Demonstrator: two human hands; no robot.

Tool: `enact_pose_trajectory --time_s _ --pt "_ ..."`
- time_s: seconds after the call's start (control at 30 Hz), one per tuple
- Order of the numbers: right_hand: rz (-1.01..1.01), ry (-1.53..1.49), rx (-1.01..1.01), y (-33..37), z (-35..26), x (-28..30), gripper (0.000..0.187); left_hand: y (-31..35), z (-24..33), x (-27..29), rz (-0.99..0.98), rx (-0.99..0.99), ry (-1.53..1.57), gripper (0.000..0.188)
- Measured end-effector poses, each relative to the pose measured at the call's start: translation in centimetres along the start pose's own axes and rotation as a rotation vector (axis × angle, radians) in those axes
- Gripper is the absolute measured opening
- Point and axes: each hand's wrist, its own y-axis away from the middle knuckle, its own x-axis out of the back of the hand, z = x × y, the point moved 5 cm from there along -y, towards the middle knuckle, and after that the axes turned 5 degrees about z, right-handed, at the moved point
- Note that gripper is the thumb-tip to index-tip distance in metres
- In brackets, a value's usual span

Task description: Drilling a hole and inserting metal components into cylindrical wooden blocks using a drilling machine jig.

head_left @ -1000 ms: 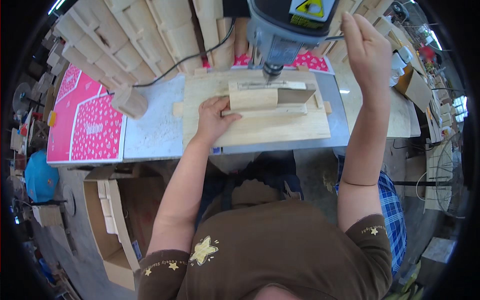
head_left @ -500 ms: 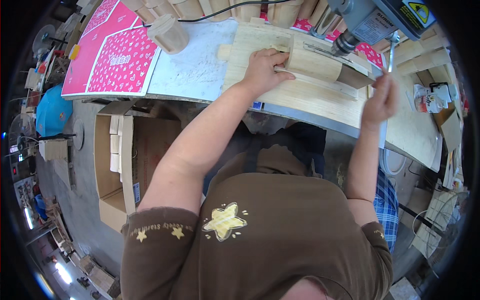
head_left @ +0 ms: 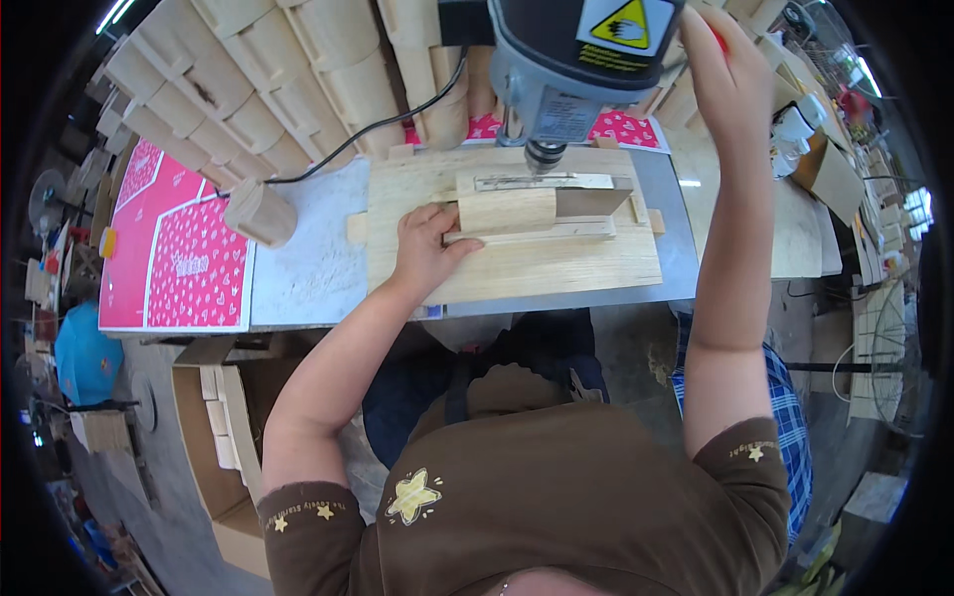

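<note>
A pale wooden block with a rounded face (head_left: 507, 212) lies in a wooden jig (head_left: 586, 228) on a flat wooden board (head_left: 556, 268). My left hand (head_left: 427, 243) is closed at the block's left end, thumb along the jig's front strip. Above the jig hangs the drill press (head_left: 566, 84), its chuck (head_left: 545, 156) over the rear strip. My right hand (head_left: 725, 50) is raised beside the right of the machine's head, fingers curled round something with a bit of red showing. Its fingertips are partly hidden.
Stacked wooden pieces (head_left: 268, 70) line the back left, with a black cable (head_left: 397, 124) before them. One wooden cup-shaped piece (head_left: 260, 213) stands near pink printed sheets (head_left: 199, 263). Below the table sits an open cardboard box (head_left: 189, 397). Bottles (head_left: 795, 124) stand at right.
The view has shifted, showing more of the stacks behind. My right hand has gone from low by the press's lever up to the side of its head. My left hand stays at the block.
</note>
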Motion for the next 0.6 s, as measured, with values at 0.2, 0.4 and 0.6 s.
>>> enact_pose_trajectory --time_s 0.2,0.4,0.6 --pt "-0.281 0.064 -0.169 -4.9 5.6 -2.5 0.036 -0.6 1.3 -1.1 0.051 -0.100 -0.126 0.045" --pt "-0.221 0.055 -0.117 -4.5 3.7 -2.5 0.038 -1.4 3.0 -3.6 0.133 -0.131 -0.138 0.047" --pt "-0.110 0.020 0.023 -0.4 2.8 1.1 0.023 -1.2 3.2 -3.9 0.105 -0.127 -0.135 0.044"
